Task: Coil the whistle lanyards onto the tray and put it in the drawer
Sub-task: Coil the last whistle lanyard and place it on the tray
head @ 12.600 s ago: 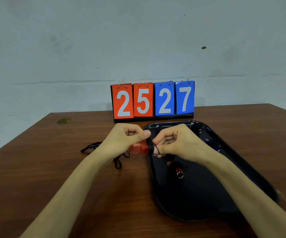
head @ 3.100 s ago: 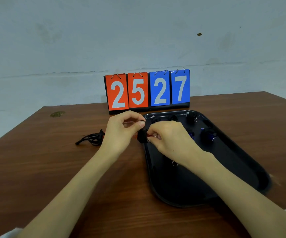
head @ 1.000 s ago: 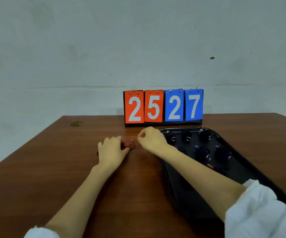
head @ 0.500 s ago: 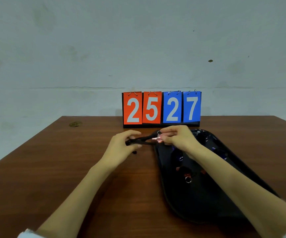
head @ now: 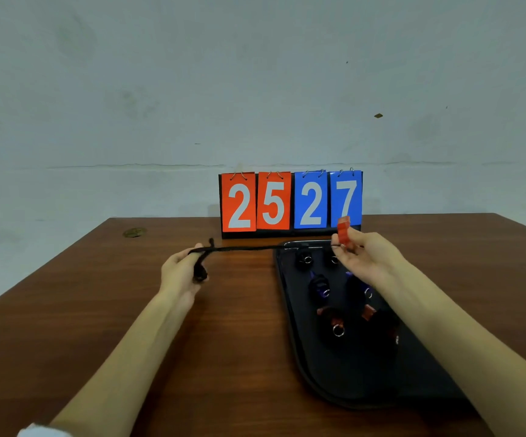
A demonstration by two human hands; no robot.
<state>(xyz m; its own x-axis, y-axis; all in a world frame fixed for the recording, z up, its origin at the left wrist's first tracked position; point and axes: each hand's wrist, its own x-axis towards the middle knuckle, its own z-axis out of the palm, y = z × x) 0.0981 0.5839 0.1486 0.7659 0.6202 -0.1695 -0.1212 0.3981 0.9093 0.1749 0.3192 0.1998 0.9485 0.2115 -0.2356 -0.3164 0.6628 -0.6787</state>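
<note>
On the worktop (head: pixel 66 326) the black tray (head: pixel 313 384) lies to the right, its near half bare. Past that sit what look like six wound bundles in pairs: two showing red (head: pixel 337 323), then two showing blue (head: pixel 320 287), then two dark ones (head: pixel 304 258) by the far rim, each with a metal ring. So most of the coiling looks done. One lanyard is in hand and uncoiled. The left grip (head: pixel 181 272) is closed on the loose end of the cord (head: pixel 249 248), with a short bunch hanging at the palm. The right grip (head: pixel 362 257) pinches the red whistle (head: pixel 343 233) near its ring, over the tray's far end. The cord runs taut and nearly level between the two, above the worktop. No other loose lanyard shows on the wood, so this one is probably the last. What is left, by my reading: wind this cord, set the bundle on the tray, then carry the tray to the drawer, which is nowhere in view. Behind everything stands the scoreboard (head: pixel 291 201), reading 25 and 27, against the wall.
</note>
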